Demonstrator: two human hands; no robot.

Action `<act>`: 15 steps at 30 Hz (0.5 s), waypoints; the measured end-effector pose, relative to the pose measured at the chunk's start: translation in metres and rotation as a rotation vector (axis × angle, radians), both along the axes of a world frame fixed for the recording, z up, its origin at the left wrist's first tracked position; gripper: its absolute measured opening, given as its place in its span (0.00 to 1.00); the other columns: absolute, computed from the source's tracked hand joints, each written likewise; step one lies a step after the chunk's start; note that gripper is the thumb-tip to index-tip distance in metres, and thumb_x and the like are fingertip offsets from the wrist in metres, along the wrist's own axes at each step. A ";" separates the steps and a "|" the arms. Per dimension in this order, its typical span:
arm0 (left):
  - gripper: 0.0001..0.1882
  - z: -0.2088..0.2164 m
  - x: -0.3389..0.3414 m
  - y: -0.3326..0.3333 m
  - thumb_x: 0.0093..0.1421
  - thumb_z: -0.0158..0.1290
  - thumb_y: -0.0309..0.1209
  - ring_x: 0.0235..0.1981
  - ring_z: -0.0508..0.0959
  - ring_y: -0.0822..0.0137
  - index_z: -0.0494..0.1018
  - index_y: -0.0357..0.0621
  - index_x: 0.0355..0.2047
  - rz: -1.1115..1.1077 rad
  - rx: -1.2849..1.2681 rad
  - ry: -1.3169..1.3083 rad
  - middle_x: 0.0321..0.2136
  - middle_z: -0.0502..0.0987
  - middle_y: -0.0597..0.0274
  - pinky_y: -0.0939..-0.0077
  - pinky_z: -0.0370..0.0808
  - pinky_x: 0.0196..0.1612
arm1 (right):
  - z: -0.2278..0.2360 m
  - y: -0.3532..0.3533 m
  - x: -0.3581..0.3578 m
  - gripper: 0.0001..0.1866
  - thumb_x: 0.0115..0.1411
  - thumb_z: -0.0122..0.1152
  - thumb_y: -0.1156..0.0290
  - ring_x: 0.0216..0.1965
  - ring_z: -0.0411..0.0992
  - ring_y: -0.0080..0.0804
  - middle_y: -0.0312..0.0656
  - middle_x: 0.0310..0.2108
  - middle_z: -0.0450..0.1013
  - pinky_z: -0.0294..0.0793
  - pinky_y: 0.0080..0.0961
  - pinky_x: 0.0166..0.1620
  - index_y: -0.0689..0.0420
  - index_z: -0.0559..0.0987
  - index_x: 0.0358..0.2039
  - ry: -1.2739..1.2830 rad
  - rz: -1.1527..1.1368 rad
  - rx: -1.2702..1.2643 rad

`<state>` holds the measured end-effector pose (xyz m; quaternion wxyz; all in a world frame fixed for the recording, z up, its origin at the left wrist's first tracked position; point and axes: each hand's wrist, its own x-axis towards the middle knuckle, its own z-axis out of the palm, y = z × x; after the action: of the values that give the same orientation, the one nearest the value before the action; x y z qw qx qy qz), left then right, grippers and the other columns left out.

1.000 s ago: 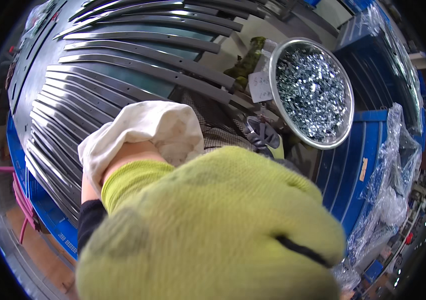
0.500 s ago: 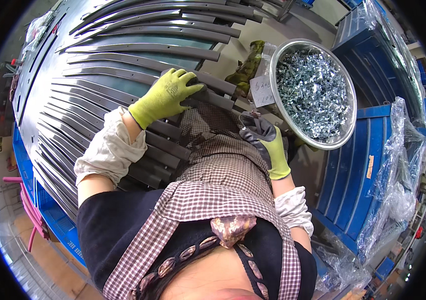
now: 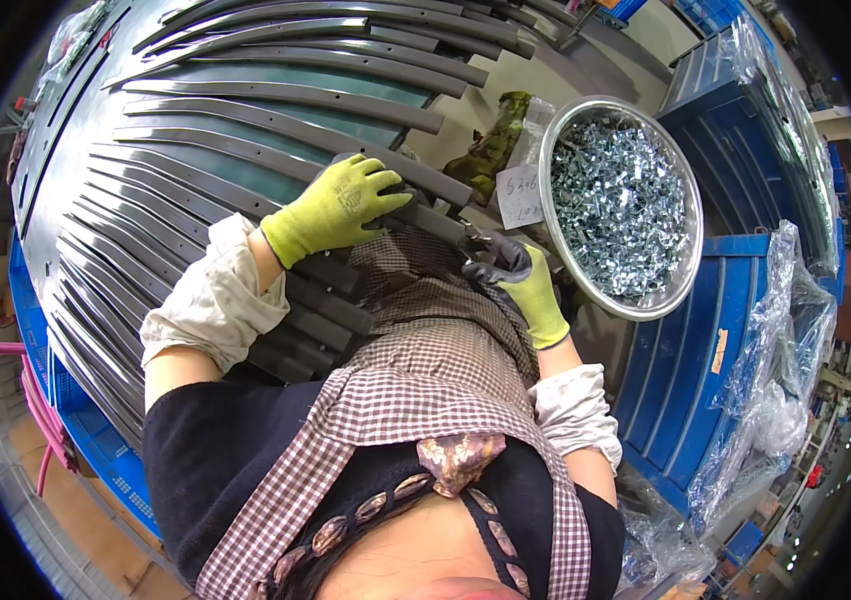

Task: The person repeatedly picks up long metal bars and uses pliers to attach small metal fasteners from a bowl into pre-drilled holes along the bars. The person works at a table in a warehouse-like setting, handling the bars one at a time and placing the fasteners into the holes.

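My left hand [image 3: 338, 205], in a yellow-green glove with dark fingertips and palm, is closed round a long dark grey strip [image 3: 438, 226] near its right end. At that end, my right hand [image 3: 524, 285], gloved the same way, pinches a small shiny metal clip [image 3: 474, 238]. The clip touches or nearly touches the strip's tip; whether it sits on the strip I cannot tell. Right of this hand stands a round metal basin [image 3: 638, 312] heaped with small metal clips [image 3: 621, 205]. Many similar strips [image 3: 286, 92] lie side by side across the table on the left.
A paper label [image 3: 520, 196] with handwriting lies against the basin's left side. Blue metal crates [image 3: 671, 380] stand at the right, partly draped in clear plastic wrap [image 3: 771, 420]. Blue plastic crates [image 3: 111, 440] and a pink frame [image 3: 38, 405] are at the lower left.
My right hand has moved left to the strip's end, bringing the clip against or close to it. My left hand keeps its grip on the strip. The whole view has shifted slightly.
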<state>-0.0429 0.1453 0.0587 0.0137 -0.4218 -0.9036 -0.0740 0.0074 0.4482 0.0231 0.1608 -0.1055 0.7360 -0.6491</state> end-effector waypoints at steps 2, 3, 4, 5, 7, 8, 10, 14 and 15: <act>0.34 0.000 0.001 -0.001 0.40 0.69 0.35 0.51 0.74 0.56 0.76 0.49 0.52 -0.005 0.015 -0.013 0.50 0.74 0.57 0.57 0.72 0.56 | 0.001 -0.002 -0.001 0.27 0.51 0.75 0.71 0.35 0.73 0.15 0.34 0.35 0.79 0.73 0.15 0.40 0.65 0.79 0.51 -0.006 0.028 -0.025; 0.34 -0.001 0.000 -0.001 0.40 0.68 0.34 0.51 0.74 0.55 0.76 0.49 0.51 -0.015 0.041 -0.028 0.49 0.74 0.57 0.57 0.72 0.56 | 0.002 -0.003 -0.001 0.25 0.51 0.75 0.73 0.36 0.74 0.15 0.34 0.35 0.80 0.73 0.15 0.41 0.65 0.80 0.50 -0.082 0.025 -0.064; 0.33 -0.002 -0.001 0.000 0.40 0.68 0.34 0.51 0.75 0.55 0.76 0.48 0.51 -0.025 0.067 -0.043 0.49 0.75 0.56 0.57 0.72 0.56 | 0.001 -0.003 -0.004 0.24 0.52 0.74 0.74 0.35 0.74 0.15 0.34 0.36 0.80 0.74 0.15 0.40 0.65 0.80 0.51 -0.079 0.061 -0.049; 0.33 -0.003 -0.002 0.000 0.40 0.68 0.33 0.50 0.75 0.54 0.76 0.47 0.51 -0.036 0.094 -0.059 0.49 0.75 0.55 0.57 0.72 0.55 | -0.001 -0.002 -0.009 0.24 0.53 0.72 0.76 0.35 0.75 0.15 0.34 0.36 0.81 0.74 0.15 0.39 0.64 0.80 0.51 -0.075 0.096 -0.034; 0.33 -0.003 -0.002 -0.001 0.40 0.67 0.32 0.50 0.75 0.53 0.76 0.46 0.51 -0.025 0.119 -0.123 0.49 0.75 0.54 0.57 0.72 0.55 | -0.011 -0.002 -0.023 0.21 0.53 0.72 0.76 0.33 0.76 0.15 0.34 0.33 0.82 0.73 0.14 0.36 0.64 0.81 0.49 0.017 0.146 0.093; 0.32 -0.002 -0.002 -0.001 0.40 0.66 0.31 0.50 0.75 0.52 0.76 0.45 0.51 -0.023 0.131 -0.155 0.48 0.75 0.53 0.57 0.72 0.55 | -0.014 0.000 -0.032 0.18 0.52 0.72 0.77 0.30 0.76 0.16 0.35 0.30 0.81 0.73 0.15 0.36 0.65 0.82 0.45 -0.248 0.172 -0.108; 0.32 -0.001 -0.005 0.000 0.40 0.66 0.31 0.50 0.75 0.51 0.76 0.44 0.50 -0.022 0.139 -0.198 0.48 0.75 0.52 0.57 0.73 0.54 | -0.027 0.004 -0.056 0.14 0.53 0.70 0.79 0.28 0.76 0.17 0.35 0.29 0.81 0.74 0.14 0.35 0.66 0.82 0.41 -0.409 0.268 -0.248; 0.30 -0.003 -0.008 -0.001 0.46 0.66 0.35 0.50 0.76 0.53 0.75 0.45 0.52 -0.041 0.131 -0.153 0.47 0.75 0.52 0.59 0.73 0.53 | -0.071 0.000 -0.048 0.10 0.56 0.67 0.78 0.27 0.75 0.15 0.33 0.29 0.79 0.74 0.13 0.33 0.65 0.81 0.39 -0.325 0.141 -0.351; 0.30 -0.003 -0.010 0.000 0.46 0.66 0.35 0.50 0.76 0.53 0.75 0.45 0.52 -0.043 0.128 -0.148 0.48 0.75 0.52 0.59 0.73 0.53 | -0.071 0.009 -0.048 0.12 0.56 0.68 0.75 0.30 0.78 0.24 0.38 0.30 0.80 0.76 0.21 0.35 0.62 0.81 0.42 -0.218 0.239 -0.127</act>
<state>-0.0526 0.1454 0.0554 -0.0280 -0.4328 -0.8862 -0.1629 -0.0410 0.4575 -0.0476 0.3089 -0.1311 0.6537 -0.6782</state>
